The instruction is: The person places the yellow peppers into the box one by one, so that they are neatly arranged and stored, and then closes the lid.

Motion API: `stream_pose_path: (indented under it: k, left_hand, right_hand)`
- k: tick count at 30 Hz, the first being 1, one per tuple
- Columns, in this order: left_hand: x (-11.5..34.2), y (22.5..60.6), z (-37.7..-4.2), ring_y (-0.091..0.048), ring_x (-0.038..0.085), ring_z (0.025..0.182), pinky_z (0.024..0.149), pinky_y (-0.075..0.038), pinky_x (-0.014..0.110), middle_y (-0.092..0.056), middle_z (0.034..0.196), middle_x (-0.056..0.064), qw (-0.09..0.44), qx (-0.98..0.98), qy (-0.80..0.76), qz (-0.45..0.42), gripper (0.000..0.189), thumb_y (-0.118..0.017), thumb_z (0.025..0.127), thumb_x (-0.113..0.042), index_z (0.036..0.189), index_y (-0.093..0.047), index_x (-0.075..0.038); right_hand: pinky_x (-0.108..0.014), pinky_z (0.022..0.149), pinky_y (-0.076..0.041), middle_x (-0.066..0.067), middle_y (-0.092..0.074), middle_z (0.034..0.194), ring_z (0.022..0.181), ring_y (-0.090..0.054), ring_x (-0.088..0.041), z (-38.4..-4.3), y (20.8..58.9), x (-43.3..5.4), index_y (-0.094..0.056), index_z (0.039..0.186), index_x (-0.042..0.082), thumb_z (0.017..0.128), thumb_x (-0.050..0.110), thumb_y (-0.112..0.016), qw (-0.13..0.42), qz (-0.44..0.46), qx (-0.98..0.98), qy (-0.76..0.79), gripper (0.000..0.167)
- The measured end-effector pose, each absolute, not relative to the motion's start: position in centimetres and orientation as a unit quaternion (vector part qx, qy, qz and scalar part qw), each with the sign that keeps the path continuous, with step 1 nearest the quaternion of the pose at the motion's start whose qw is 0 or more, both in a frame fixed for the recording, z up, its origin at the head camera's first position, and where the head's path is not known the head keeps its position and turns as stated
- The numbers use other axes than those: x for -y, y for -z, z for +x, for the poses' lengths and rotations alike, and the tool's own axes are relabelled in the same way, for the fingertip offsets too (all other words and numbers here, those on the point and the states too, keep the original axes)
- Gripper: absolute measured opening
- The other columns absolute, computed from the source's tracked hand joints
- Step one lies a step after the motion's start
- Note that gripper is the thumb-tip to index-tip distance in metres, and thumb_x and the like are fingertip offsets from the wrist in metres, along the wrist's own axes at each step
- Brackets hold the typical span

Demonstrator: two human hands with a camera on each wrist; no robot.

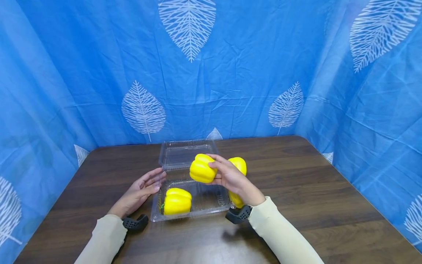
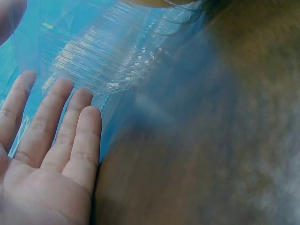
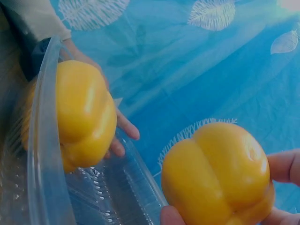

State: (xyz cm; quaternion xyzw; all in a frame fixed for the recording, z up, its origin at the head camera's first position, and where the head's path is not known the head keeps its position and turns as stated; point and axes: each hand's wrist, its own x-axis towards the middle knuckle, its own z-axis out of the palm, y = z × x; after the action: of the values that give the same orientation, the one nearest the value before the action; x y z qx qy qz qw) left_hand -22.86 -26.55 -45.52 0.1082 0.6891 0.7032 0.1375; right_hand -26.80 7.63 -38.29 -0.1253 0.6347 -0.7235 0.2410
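Right hand [image 1: 232, 178] gripped a glossy yellow, lobed bell pepper [image 1: 201, 170] above a clear plastic, open-lidded container [image 1: 207, 201] on the dark brown wooden worktop [image 1: 303, 183]. Left hand [image 1: 138, 192] was loose — fingers extended at the container's left side. Second yellow pepper [image 1: 177, 202] lay inside; more yellow pepper [image 1: 239, 165] showed behind right hand — partly hidden.

Yellow peppers [image 1: 201, 169] (white-leafed blue curtain [image 1: 244, 66])

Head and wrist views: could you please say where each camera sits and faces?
Head: on the head, facing forward and down at the table; left hand, right hand, sleeves show.
Left wrist: worn there, facing the clear container; palm, fingers show.
Right wrist: worn there, facing the held yellow pepper; fingers of both hands show.
Head and right wrist share that pepper.
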Motion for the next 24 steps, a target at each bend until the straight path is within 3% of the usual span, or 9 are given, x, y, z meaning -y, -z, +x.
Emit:
stream_pose_path:
  k: [8,14,18,24]
  left_hand:
    - [26.8,45.5,-23.2,-0.052,0.007,0.144,0.112,-0.046,0.02,-0.027,0.175,0.025,0.14,-0.694,-0.698,0.109,0.074,-0.061,0.11,-0.016,0.171,-0.021,-0.003]
    - [26.9,45.6,-23.4,-0.05,0.014,0.149,0.113,-0.045,0.021,-0.027,0.175,0.025,0.142,-0.695,-0.697,0.107,0.074,-0.061,0.11,-0.017,0.171,-0.021,-0.003]
    - [26.9,45.5,-23.5,-0.047,0.02,0.152,0.113,-0.045,0.021,-0.027,0.175,0.025,0.143,-0.695,-0.696,0.11,0.073,-0.06,0.111,-0.016,0.171,-0.021,-0.003]
    - [27.0,45.6,-23.6,-0.05,0.013,0.148,0.113,-0.046,0.021,-0.027,0.175,0.026,0.143,-0.69,-0.7,0.112,0.073,-0.06,0.111,-0.016,0.171,-0.021,-0.003]
  right_hand:
    - [-0.052,0.105,-0.058,-0.019,-0.059,0.146,0.117,-0.072,-0.026,-26.5,38.5,-6.4,-0.037,0.167,0.007,0.112,0.017,-0.049,0.24,-0.126,-0.619,0.737,0.057]
    - [-0.046,0.104,-0.059,-0.011,-0.062,0.138,0.113,-0.071,-0.023,-26.5,38.9,-5.7,-0.033,0.169,0.007,0.111,0.017,-0.048,0.283,-0.115,-0.562,0.769,0.061]
    - [-0.045,0.105,-0.059,-0.012,-0.064,0.136,0.115,-0.071,-0.025,-26.4,38.8,-5.2,-0.034,0.168,0.007,0.107,0.009,-0.056,0.291,-0.111,-0.553,0.773,0.065]
    - [-0.047,0.103,-0.06,-0.022,-0.058,0.145,0.118,-0.071,-0.03,-26.3,39.1,-4.4,-0.037,0.165,0.006,0.101,0.002,-0.07,0.255,-0.117,-0.623,0.73,0.072]
